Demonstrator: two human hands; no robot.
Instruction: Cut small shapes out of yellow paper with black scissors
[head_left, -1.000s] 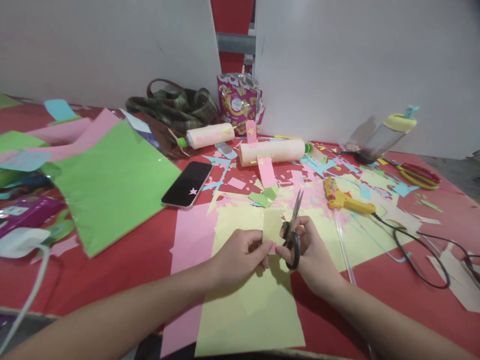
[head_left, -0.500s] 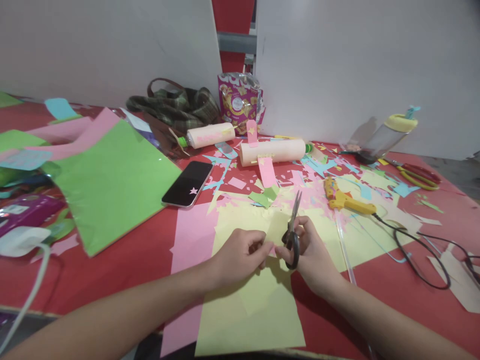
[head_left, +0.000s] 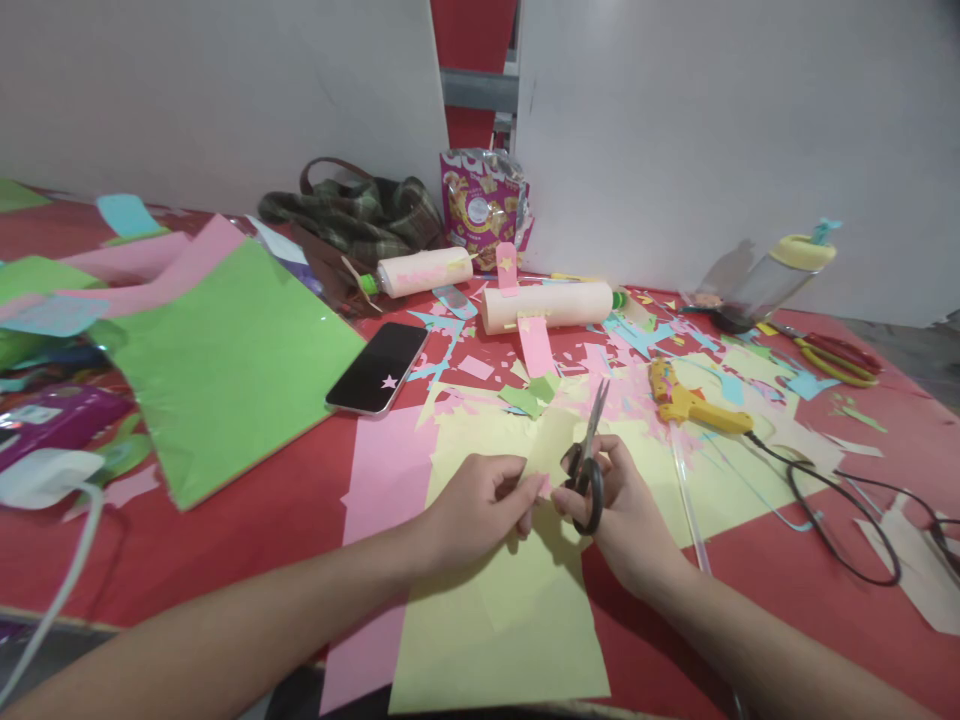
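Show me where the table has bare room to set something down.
Bare table shows between the green sheet, pink sheet and left forearm. Another patch lies between the right forearm and the black cord. Paper scraps crowd the area beyond the scissors and around the glue gun.

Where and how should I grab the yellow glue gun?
Best by its handle, probably from above and the near right, with the right hand once the scissors are down. The handle is slim and juts rightward, away from the clear rod; the black cord trails from its end, so avoid snagging that.
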